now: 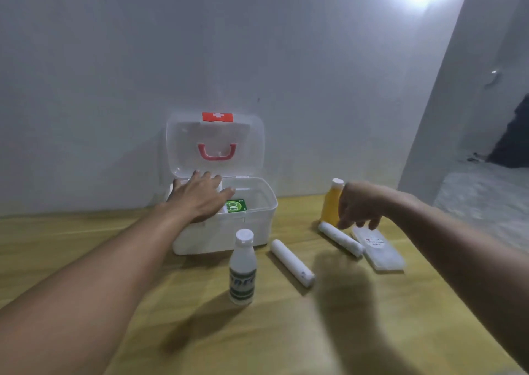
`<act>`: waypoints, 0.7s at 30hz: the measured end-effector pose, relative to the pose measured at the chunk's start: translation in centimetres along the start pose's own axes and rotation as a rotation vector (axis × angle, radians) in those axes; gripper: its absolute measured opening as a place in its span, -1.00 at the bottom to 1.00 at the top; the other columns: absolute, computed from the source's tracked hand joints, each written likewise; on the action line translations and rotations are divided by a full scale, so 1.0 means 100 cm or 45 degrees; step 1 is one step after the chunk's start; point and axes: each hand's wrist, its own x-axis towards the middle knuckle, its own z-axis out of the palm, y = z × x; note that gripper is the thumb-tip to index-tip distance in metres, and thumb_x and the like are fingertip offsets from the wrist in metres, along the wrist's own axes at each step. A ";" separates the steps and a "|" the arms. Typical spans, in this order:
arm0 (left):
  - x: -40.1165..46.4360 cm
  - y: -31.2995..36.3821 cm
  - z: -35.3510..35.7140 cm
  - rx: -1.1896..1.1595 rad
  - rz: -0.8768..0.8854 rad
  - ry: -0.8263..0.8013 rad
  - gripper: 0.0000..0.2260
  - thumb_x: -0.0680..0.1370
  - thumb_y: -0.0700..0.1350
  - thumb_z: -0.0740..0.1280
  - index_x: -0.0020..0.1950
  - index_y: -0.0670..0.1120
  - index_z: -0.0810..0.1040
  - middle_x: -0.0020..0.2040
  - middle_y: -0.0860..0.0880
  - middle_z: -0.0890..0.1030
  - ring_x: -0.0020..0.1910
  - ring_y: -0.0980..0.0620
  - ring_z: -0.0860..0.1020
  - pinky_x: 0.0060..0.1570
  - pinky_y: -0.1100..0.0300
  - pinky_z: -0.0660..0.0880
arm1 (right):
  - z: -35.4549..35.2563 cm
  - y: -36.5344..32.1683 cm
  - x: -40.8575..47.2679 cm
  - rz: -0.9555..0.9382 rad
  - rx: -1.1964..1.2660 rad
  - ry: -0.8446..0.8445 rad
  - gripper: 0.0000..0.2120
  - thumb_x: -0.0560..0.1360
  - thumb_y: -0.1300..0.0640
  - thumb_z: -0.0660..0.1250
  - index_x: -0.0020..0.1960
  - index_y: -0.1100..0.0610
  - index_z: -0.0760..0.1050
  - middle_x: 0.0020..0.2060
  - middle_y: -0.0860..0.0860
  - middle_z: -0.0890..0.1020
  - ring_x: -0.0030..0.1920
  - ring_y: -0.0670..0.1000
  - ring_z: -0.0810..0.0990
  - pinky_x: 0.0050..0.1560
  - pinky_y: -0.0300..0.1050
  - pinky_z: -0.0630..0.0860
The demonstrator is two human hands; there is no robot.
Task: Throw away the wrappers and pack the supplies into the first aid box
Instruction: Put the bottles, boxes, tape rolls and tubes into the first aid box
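Observation:
The white first aid box (257, 220) stands open against the wall, its clear lid (214, 142) raised, with a green packet (236, 205) inside. My left hand (200, 195) lies flat and empty over the box's left side. My right hand (359, 205) hovers with fingers pointing down, empty, just above a white bandage roll (340, 238) and a flat clear case (378, 248), in front of an orange bottle (332, 202). A second white roll (292, 262) and a white bottle (242, 267) are in front of the box.
The supplies sit on a wooden tabletop (286, 331) that meets a pale wall at the back. To the right the wall ends at a corner, with grey floor (486, 197) beyond.

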 end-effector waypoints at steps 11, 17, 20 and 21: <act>0.003 0.000 0.013 -0.022 -0.031 -0.112 -0.53 0.66 0.02 -0.08 0.58 0.01 0.08 0.61 0.03 0.02 0.58 -0.11 -0.09 0.45 -0.33 -0.16 | 0.030 0.045 -0.016 0.270 -0.022 -0.090 -0.54 0.31 0.16 0.53 0.14 0.28 0.51 -0.09 0.17 0.57 -0.18 0.19 0.62 -0.38 0.16 0.64; 0.005 -0.001 0.015 -0.057 -0.058 -0.105 -0.52 0.65 0.03 -0.05 0.58 0.03 0.08 0.61 0.02 0.02 0.58 -0.12 -0.09 0.46 -0.31 -0.16 | 0.007 0.033 -0.036 0.201 -0.042 0.183 -0.59 0.28 0.12 0.53 0.08 0.21 0.54 -0.14 0.11 0.58 -0.31 0.05 0.52 -0.43 -0.03 0.58; 0.001 0.001 0.013 -0.099 -0.069 -0.036 -0.56 0.62 0.00 0.04 0.49 -0.06 0.23 0.58 -0.12 0.15 0.57 -0.14 0.02 0.47 -0.27 -0.04 | -0.014 0.011 -0.043 0.120 0.020 0.185 -0.57 0.23 0.15 0.56 0.04 0.26 0.55 -0.15 0.18 0.60 -0.25 0.17 0.60 -0.35 0.16 0.66; 0.001 0.001 0.013 -0.106 -0.050 -0.002 -0.58 0.61 -0.01 0.06 0.45 -0.08 0.27 0.57 -0.13 0.18 0.56 -0.14 0.04 0.47 -0.25 0.00 | -0.020 0.001 -0.045 0.086 0.026 0.164 -0.57 0.22 0.16 0.57 0.03 0.28 0.56 -0.15 0.20 0.62 -0.25 0.18 0.62 -0.37 0.19 0.66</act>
